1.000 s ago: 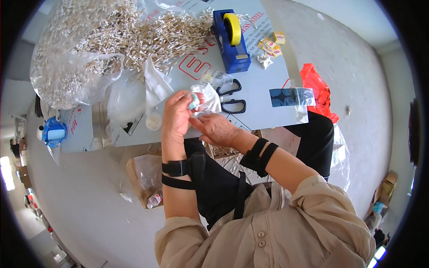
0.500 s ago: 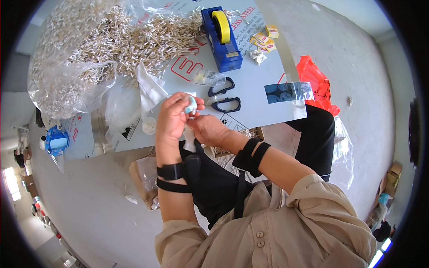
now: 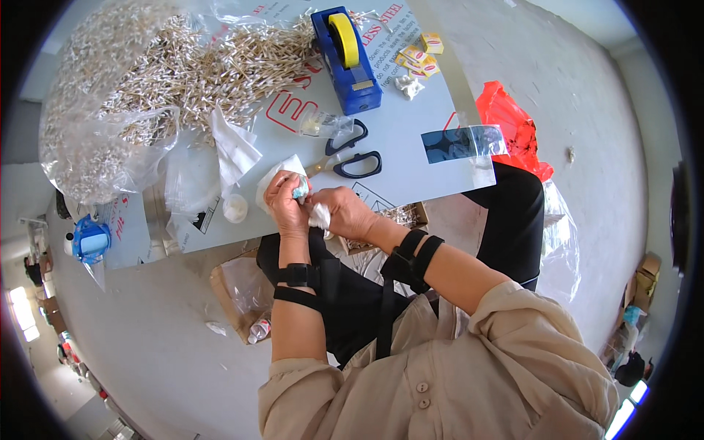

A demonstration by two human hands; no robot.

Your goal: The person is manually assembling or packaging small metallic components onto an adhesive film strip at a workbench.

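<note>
My left hand (image 3: 288, 207) is closed around a small teal-and-white thing (image 3: 300, 188), whose kind I cannot make out. Pressed up close on its right, my right hand (image 3: 347, 213) has its fingers closed, with a crumpled white tissue (image 3: 320, 216) sticking out between the hands. A flat white sheet (image 3: 282, 170), like paper or tissue, lies just behind my left fingers. Black-handled scissors (image 3: 358, 166) rest on the table right behind my hands, their blades partly covered. A round white cap (image 3: 235, 208) sits left of my left hand.
A large heap of cotton swabs (image 3: 213, 70) and a clear bag of them (image 3: 103, 154) cover the table's far left. Farther back stand a blue tape dispenser (image 3: 353, 81) and small yellow boxes (image 3: 418, 60). A red plastic bag (image 3: 510, 125) hangs at right; an open carton (image 3: 233, 301) is below.
Both hands have come slightly lower and closer together. The white tissue now shows bunched between them, and the flat white sheet behind my left hand is more exposed. The view has shifted a little.
</note>
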